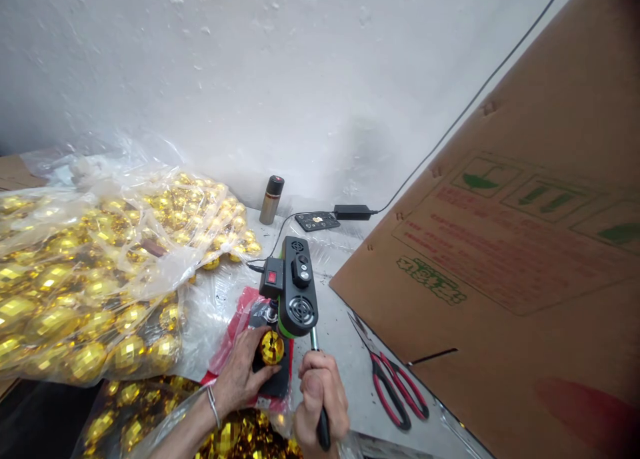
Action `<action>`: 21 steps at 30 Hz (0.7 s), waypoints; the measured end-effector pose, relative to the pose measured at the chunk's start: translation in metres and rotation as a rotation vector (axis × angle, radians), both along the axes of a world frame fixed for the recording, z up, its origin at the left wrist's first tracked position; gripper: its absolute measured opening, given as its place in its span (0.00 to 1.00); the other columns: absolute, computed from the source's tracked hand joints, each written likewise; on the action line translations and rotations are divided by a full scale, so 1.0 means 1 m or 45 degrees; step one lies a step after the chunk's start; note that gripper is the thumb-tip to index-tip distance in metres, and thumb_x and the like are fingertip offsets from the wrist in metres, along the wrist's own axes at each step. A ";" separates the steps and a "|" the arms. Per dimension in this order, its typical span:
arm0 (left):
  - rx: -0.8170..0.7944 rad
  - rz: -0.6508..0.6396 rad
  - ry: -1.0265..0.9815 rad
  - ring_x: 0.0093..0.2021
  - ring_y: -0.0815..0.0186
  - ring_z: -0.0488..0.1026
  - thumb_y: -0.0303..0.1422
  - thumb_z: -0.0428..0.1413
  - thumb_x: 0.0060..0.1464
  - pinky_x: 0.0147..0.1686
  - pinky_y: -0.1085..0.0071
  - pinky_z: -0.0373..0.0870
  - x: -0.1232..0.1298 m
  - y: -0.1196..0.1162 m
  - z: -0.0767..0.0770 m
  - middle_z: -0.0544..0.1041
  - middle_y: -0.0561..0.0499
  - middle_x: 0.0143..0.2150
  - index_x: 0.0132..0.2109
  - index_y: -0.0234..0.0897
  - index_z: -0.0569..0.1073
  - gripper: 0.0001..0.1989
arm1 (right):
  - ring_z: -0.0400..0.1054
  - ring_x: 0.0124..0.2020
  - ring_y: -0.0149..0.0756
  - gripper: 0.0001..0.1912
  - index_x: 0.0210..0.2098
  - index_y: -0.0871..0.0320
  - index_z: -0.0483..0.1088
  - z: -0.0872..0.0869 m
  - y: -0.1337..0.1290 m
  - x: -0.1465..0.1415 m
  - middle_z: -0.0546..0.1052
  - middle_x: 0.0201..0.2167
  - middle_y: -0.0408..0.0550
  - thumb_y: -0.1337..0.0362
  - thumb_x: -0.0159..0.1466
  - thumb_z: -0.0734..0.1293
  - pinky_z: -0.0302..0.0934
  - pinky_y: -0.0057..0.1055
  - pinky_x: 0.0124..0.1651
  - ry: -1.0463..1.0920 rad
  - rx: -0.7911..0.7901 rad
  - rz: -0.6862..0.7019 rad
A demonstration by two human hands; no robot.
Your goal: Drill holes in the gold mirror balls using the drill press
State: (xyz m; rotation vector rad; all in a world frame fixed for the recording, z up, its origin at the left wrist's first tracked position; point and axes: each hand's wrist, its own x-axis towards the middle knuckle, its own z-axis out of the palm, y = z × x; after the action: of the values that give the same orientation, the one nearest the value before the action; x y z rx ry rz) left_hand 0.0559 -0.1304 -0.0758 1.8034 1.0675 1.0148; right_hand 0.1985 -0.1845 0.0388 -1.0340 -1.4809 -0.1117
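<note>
1. Between the two hands, toward the near edge of the table (pixel 345 359), is a faceted gold ball (pixel 272 348), just left of and nearer than the near end of a black device (pixel 299 286).
2. Left hand (pixel 240 372): it reaches in from the near left, with thumb and forefinger bent round the ball, pinching it at its near and far sides. This hand is the closer of the two, touching the ball.
3. Right hand (pixel 323 392): closed in a fist around a black handle (pixel 324 429), whose metal shaft (pixel 314 339) runs away from it toward the device. The fist is to the right of the ball, near but apart from it.
4. Being round, the ball shows no long axis; a dark mark is visible on its upper face. The device is long, its length running roughly far to near. Beneath the ball is a dark base (pixel 281 382); whether the two touch, I cannot tell.
5. Farther left, clear plastic bags (pixel 155 247) hold many more gold balls. On the right, red-and-black scissors (pixel 390 386) lie open-handled beside a large cardboard box (pixel 500 259).
</note>
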 end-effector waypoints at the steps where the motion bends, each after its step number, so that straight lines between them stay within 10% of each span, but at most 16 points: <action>1: 0.003 0.005 -0.010 0.60 0.41 0.75 0.41 0.65 0.58 0.60 0.42 0.72 0.000 0.000 -0.001 0.78 0.36 0.59 0.64 0.40 0.72 0.29 | 0.64 0.27 0.29 0.15 0.31 0.54 0.61 0.000 0.000 0.000 0.67 0.27 0.40 0.73 0.74 0.55 0.61 0.27 0.31 0.002 -0.003 -0.006; 21: -0.020 0.011 0.010 0.58 0.41 0.76 0.41 0.65 0.56 0.60 0.42 0.73 0.001 0.001 0.002 0.80 0.36 0.58 0.63 0.40 0.74 0.29 | 0.66 0.24 0.32 0.15 0.31 0.52 0.62 -0.012 0.008 0.002 0.71 0.24 0.38 0.73 0.72 0.56 0.70 0.36 0.46 -0.048 0.109 -0.111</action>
State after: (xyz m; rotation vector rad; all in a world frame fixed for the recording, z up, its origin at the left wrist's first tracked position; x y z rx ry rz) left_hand 0.0568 -0.1295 -0.0739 1.7927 1.0865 1.0024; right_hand 0.2004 -0.1766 0.0272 -1.0319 -1.4526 -0.2560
